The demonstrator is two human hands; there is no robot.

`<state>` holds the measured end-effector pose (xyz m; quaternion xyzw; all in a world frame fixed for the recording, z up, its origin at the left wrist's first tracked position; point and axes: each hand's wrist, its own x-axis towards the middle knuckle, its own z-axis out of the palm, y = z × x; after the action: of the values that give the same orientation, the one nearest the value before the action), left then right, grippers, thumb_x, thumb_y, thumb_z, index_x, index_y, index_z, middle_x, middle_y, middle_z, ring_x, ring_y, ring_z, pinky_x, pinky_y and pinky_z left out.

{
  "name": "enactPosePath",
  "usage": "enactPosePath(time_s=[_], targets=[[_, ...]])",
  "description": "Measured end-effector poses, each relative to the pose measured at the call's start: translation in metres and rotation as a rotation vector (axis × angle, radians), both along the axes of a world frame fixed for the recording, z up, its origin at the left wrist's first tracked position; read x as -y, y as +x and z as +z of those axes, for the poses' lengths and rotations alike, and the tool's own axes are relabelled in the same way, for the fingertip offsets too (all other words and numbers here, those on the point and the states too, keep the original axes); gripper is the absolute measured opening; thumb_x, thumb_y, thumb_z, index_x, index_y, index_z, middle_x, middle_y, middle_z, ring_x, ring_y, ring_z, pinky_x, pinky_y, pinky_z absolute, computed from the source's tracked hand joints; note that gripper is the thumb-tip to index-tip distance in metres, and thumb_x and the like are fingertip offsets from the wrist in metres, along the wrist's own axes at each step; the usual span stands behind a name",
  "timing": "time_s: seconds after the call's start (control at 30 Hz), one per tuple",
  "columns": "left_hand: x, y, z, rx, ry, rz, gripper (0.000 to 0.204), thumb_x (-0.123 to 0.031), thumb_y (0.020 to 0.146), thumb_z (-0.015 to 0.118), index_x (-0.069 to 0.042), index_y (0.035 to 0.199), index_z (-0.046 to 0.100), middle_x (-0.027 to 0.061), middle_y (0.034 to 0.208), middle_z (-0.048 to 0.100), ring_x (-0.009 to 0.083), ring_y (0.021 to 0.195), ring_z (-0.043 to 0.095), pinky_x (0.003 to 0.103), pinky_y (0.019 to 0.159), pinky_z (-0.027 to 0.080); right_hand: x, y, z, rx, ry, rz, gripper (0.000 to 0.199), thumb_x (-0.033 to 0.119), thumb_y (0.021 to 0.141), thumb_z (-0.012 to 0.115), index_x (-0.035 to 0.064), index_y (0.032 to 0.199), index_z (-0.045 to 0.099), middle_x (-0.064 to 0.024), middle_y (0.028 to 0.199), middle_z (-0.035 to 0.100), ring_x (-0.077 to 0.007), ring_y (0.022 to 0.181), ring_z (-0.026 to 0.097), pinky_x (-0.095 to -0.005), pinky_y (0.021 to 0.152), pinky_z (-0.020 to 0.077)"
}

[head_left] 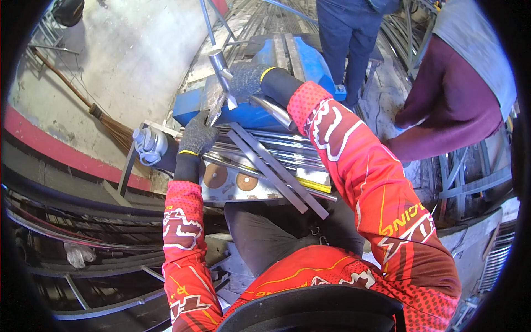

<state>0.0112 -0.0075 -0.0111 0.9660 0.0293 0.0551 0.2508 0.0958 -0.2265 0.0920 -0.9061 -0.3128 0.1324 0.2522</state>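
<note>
Both hands wear dark grey knit gloves with yellow cuffs. My left hand (199, 135) is closed around a shiny metal tool (214, 112) that looks like pliers, its jaws pointing away from me. My right hand (246, 80), farther off and to the right, is closed against a short shiny metal tube (219, 62); its fingertips are partly hidden. Both hands work over a blue machine (193, 102) with a slotted metal top. A shiny curved tube (272, 110) lies below my right wrist. Shiny rods (260, 148) and two dark flat bars (276, 171) lie nearer me.
Two brown discs (215, 175) and a yellow measuring strip (314, 185) lie on the near metal plate. A grey motor-like part (149, 145) stands left, by a straw broom (110, 124). Two people stand at the far right, one in maroon trousers (442, 99). Metal racks flank both sides.
</note>
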Motion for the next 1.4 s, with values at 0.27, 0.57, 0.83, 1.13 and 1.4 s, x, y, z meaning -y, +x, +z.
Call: enactPosePath(time_s=[0.27,0.57,0.83,1.13,1.4], targets=[[-0.003,0.002,0.000,-0.009,-0.041,-0.019,0.051,-0.015,0.076,0.060,0.002,0.124,0.062,0.0324,0.113,0.066,0.0461,0.108,0.064,0.047,0.095,0.050,-0.001,0.001,0.000,-0.012,-0.009,-0.001,0.038,0.020,0.079,0.064,-0.0062,0.105,0.072,-0.0283,0.100,0.071,-0.0378,0.094,0.073,-0.0446,0.086,0.0569],[0.000,0.001,0.004,-0.031,-0.011,-0.006,0.054,-0.016,0.077,0.060,0.000,0.128,0.060,0.0310,0.116,0.065,0.0453,0.110,0.063,0.046,0.097,0.050,0.002,-0.004,0.005,0.072,-0.054,0.089,0.036,0.020,0.081,0.062,-0.0054,0.104,0.073,-0.0282,0.101,0.071,-0.0391,0.095,0.072,-0.0452,0.087,0.0562],[0.005,-0.002,0.009,0.010,0.140,0.043,0.046,-0.015,0.079,0.059,-0.001,0.122,0.062,0.0292,0.116,0.066,0.0443,0.113,0.062,0.048,0.098,0.049,-0.005,0.002,-0.003,0.058,-0.048,0.044,0.037,0.021,0.080,0.062,-0.0049,0.104,0.073,-0.0283,0.103,0.071,-0.0391,0.096,0.072,-0.0443,0.088,0.0557],[0.021,-0.009,0.029,-0.098,0.233,0.104,0.040,-0.014,0.080,0.059,0.000,0.117,0.060,0.0327,0.111,0.065,0.0460,0.110,0.063,0.051,0.095,0.049,-0.006,-0.002,-0.009,-0.099,0.166,-0.059,0.031,0.012,0.082,0.064,-0.0033,0.108,0.060,-0.0162,0.080,0.067,-0.0269,0.059,0.069,-0.0403,0.050,0.0569],[0.024,-0.010,0.041,-0.214,0.306,0.126,0.051,-0.025,0.085,0.069,-0.002,0.129,0.056,0.0262,0.122,0.066,0.0399,0.117,0.064,0.049,0.098,0.051,0.017,-0.041,0.021,-0.162,0.375,-0.030,0.043,0.013,0.084,0.064,0.0009,0.124,0.056,-0.0180,0.089,0.067,-0.0261,0.065,0.070,-0.0366,0.053,0.0592]])
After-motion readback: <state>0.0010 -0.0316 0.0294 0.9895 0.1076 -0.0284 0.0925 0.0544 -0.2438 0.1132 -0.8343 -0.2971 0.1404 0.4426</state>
